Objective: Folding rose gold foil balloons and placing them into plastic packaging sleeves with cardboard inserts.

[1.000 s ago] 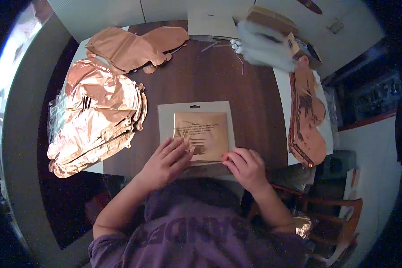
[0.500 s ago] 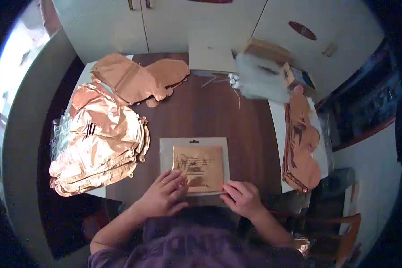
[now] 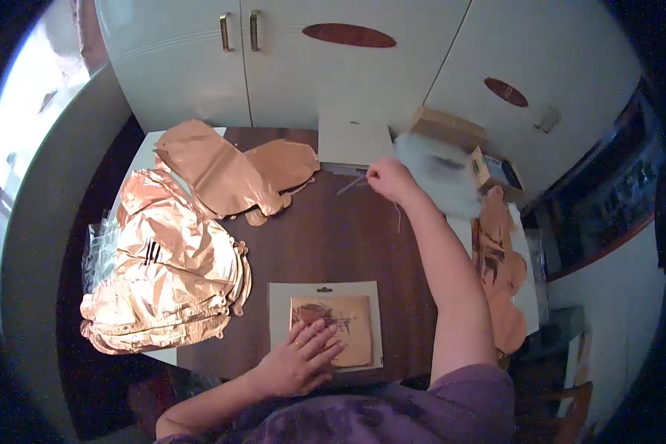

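Observation:
A folded copper-coloured foil balloon [image 3: 359, 344] lies on a white hang-hole card [image 3: 280, 314] at the table's near edge. My left hand [image 3: 303, 359] rests on its lower left part, fingers stretched out and slightly spread. At the table's far side, my right hand [image 3: 389, 181] is closed in a pinch over the spot of a small white bundle. A thin pale strip [image 3: 351, 185] lies at its fingertips, and a white string [image 3: 399, 218] hangs below the hand. What the fingers pinch is hidden.
Flat copper foil balloons [image 3: 214, 166] lie at the far left, above a shiny heap of foil balloons [image 3: 174, 259]. More foil balloons [image 3: 499, 274] line the right edge. A clear plastic bag [image 3: 436, 174], an open box [image 3: 496, 174] and a white box [image 3: 354, 140] stand at the back.
My right hand has left the card's lower right corner and reached to the far side, onto the white bundle. My left hand stays on the folded balloon. The view has tilted upward.

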`<move>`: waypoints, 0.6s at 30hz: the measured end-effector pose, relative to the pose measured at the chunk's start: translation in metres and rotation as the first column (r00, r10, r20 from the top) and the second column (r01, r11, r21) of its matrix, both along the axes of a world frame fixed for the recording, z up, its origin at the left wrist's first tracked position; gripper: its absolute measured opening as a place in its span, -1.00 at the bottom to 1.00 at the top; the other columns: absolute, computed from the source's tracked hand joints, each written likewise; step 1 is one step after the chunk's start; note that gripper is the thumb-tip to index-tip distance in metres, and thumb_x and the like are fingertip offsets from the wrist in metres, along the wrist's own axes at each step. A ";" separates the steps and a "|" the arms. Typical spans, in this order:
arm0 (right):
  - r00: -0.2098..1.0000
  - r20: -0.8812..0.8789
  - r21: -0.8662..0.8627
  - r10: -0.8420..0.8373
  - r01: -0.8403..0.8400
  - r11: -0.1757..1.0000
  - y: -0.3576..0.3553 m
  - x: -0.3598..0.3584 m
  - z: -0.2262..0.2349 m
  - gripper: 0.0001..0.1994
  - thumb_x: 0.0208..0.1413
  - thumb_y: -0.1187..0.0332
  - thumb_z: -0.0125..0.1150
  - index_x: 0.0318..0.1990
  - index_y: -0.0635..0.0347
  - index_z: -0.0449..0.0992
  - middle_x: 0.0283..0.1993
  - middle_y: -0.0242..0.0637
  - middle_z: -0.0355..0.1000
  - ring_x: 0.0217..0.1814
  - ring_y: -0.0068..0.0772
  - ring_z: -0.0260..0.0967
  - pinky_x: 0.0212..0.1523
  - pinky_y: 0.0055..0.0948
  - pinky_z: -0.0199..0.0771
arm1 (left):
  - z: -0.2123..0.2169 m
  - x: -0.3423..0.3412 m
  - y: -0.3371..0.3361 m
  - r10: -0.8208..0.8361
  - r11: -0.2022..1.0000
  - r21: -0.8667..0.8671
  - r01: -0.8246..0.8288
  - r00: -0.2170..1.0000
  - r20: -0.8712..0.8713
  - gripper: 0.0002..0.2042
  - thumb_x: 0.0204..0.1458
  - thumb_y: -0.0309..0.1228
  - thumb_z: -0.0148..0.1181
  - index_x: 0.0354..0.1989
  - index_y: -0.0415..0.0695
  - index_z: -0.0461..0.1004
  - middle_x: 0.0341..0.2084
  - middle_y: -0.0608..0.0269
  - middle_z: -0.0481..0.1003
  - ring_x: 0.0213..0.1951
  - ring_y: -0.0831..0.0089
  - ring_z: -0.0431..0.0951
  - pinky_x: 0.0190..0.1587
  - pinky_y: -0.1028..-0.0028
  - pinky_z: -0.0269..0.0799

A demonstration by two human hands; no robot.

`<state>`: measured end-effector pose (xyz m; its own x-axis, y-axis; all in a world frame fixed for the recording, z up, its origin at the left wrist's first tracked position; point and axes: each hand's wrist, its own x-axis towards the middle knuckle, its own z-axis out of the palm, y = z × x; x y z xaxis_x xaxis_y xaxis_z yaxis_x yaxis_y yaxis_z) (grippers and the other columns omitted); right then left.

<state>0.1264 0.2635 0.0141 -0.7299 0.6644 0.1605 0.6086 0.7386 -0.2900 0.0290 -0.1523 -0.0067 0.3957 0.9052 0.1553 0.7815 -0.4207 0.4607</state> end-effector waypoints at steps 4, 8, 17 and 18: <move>0.927 0.366 0.131 0.081 -0.138 0.982 -0.018 -0.021 0.021 -0.87 -0.10 0.41 0.16 -0.36 0.17 0.57 -0.28 -0.11 0.49 -0.19 -0.01 0.46 -0.16 -0.10 0.48 | -0.006 -0.002 -0.007 0.027 0.999 -0.022 -0.025 0.996 0.086 -0.38 0.04 -0.12 0.19 0.27 -0.06 0.23 0.28 -0.01 0.18 0.35 -0.05 0.06 0.34 -0.07 -0.07; 0.939 0.322 0.230 0.123 -0.204 0.952 -0.003 -0.009 -0.008 -0.85 -0.11 0.41 0.19 -0.33 0.16 0.54 -0.23 -0.12 0.45 -0.22 0.00 0.45 -0.16 -0.08 0.48 | -0.003 -0.001 -0.009 -0.020 0.998 0.064 0.016 0.998 0.059 -0.45 0.00 -0.17 0.22 0.17 -0.12 0.33 0.19 0.00 0.28 0.29 -0.01 0.17 0.32 -0.07 -0.02; 0.943 -0.290 -0.134 0.167 -0.213 0.968 -0.151 0.052 0.047 -0.85 -0.05 0.55 0.25 -0.30 0.22 0.43 -0.29 -0.25 0.45 -0.36 -0.39 0.45 -0.31 -0.45 0.50 | 0.000 0.000 -0.008 -0.026 0.980 0.199 0.016 0.998 0.049 -0.59 -0.05 -0.26 0.24 -0.05 -0.22 0.43 0.04 0.02 0.39 0.14 0.06 0.35 0.23 0.02 0.17; 0.889 -0.455 -0.275 0.051 -0.195 0.942 -0.185 0.071 0.054 -0.83 -0.03 0.58 0.26 -0.27 0.23 0.42 -0.31 -0.27 0.46 -0.36 -0.50 0.44 -0.30 -0.52 0.51 | 0.002 0.001 -0.009 -0.014 0.976 0.220 0.001 0.998 0.059 -0.61 -0.05 -0.29 0.22 -0.07 -0.23 0.43 0.04 0.00 0.39 0.13 0.05 0.35 0.21 0.03 0.20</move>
